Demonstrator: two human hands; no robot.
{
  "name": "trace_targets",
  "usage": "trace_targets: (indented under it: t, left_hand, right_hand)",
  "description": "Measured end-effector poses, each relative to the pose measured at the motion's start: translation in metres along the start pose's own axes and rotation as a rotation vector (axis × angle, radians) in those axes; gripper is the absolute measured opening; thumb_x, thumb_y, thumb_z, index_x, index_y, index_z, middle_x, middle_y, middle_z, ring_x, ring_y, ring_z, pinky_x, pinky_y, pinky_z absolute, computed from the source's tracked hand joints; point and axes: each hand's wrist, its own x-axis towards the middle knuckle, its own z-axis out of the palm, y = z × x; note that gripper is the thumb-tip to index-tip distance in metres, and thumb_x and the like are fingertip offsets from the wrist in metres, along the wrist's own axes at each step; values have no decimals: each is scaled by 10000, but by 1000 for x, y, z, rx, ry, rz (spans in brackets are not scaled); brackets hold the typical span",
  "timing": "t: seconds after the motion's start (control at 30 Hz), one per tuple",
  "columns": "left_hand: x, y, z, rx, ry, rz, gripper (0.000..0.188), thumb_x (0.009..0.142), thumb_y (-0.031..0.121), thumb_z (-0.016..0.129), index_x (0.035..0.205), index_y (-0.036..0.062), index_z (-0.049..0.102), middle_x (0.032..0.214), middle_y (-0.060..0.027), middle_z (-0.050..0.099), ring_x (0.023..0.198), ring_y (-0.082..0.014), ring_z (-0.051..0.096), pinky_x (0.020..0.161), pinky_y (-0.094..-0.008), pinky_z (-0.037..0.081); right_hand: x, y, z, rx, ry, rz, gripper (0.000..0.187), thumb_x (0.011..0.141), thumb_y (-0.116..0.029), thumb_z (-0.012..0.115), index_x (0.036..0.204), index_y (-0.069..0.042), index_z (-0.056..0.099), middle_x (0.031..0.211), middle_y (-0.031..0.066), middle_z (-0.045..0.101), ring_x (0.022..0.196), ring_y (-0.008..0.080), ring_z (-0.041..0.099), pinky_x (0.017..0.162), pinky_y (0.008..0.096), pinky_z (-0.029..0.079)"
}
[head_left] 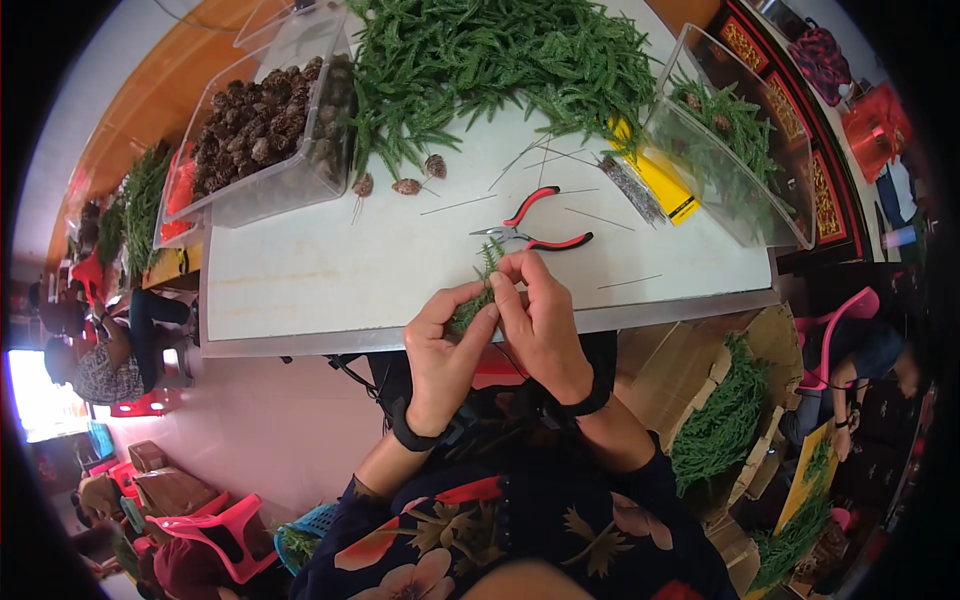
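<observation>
Both my hands meet over the front edge of the white table, closed on a small green artificial pine sprig. My left hand pinches its lower part between thumb and fingers. My right hand grips it from the other side, fingertips near the middle. Just beyond the hands lie pliers with red and black handles, spread apart. Thin dark wires are scattered on the tabletop. A few small pine cones with wire tails rest near the left bin. My palms hide the sprig's lower end.
A clear bin of pine cones stands at the left, and a big heap of green sprigs covers the far side. At the right are a yellow packet, a wire bundle and a clear bin with sprigs. Other people sit at both sides.
</observation>
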Motion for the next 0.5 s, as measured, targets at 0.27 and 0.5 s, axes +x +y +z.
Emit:
trace_targets:
  t: [0.27, 0.5]
  left_hand:
    - [10, 0, -11, -188, -46, -115, 168, 882, -1, 653, 1046, -34, 675, 915, -18, 645, 802, -65, 578, 711, -207, 466]
    - [15, 8, -23, -254, -82, -182, 155, 898, 17, 632, 1039, -31, 677, 903, -13, 618, 772, -77, 576, 703, -207, 459]
  right_hand:
    - [3, 11, -12, -128, -17, -367, 78, 915, -19, 600, 992, -19, 586, 863, 77, 594, 674, 138, 576, 570, 277, 459]
    - [24, -4, -29, -219, -234, -448, 115, 883, -14, 649, 995, -39, 634, 896, 36, 584, 709, 66, 545, 571, 226, 411]
